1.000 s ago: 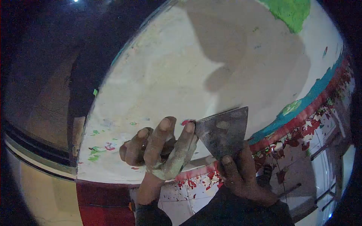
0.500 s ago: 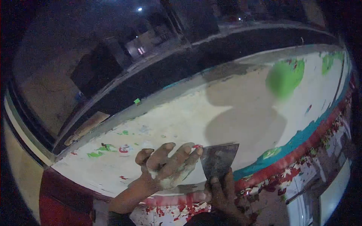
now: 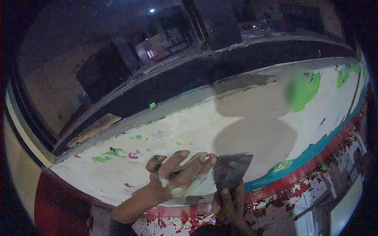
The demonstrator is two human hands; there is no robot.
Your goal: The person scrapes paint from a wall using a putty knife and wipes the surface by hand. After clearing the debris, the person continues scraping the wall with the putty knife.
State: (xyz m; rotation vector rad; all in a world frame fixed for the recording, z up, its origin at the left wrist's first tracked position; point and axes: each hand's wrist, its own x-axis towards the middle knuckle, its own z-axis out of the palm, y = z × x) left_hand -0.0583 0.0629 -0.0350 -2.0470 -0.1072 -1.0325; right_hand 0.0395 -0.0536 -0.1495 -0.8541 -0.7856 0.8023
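Observation:
My right hand is closed round the lower end of a dark, flat scraper, its wide blade upright against the pale wall. Just left of the blade is my left hand, raised in front of the wall with curled, separated fingers and white powder on the palm. One fingertip is close to the blade's left corner; whether they touch is unclear. A small red paint spot shows by that fingertip. The pale wall bears green and red paint patches.
Along the wall's top runs a dark ledge with a flat brown piece at its left. A teal and red band edges the wall's bottom. Red and white paint flakes litter the floor. A shadow falls on the wall.
The view has shifted slightly, so the ledge and wall sit a little lower and further right. Both hands and the scraper keep nearly the same position relative to each other.

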